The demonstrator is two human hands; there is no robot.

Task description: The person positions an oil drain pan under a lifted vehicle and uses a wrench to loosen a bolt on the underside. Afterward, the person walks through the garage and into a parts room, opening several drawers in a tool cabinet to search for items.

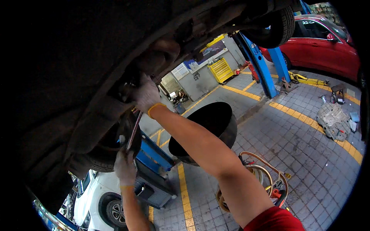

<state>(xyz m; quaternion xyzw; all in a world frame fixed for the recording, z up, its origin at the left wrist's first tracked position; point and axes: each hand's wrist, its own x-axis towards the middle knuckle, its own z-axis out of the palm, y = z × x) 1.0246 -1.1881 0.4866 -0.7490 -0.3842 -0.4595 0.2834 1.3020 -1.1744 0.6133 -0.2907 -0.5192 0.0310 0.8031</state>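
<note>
- While I look up under the lifted car (pixel 77 57), my right hand (pixel 145 96) presses closed on a hidden part.
- My left hand (pixel 124 166) grips a long wrench (pixel 133 131) that reaches up to it.
- I think I'm loosening something; next needs a steady turn over the black drain pan (pixel 210 123).

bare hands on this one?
No: both the left hand and the right hand wear light work gloves with yellow cuffs.

We reach up under the raised car (pixel 77 57): our right hand (pixel 145 94) presses its underside, our left hand (pixel 124 165) grips a long wrench (pixel 133 131), perhaps a ratchet.
</note>
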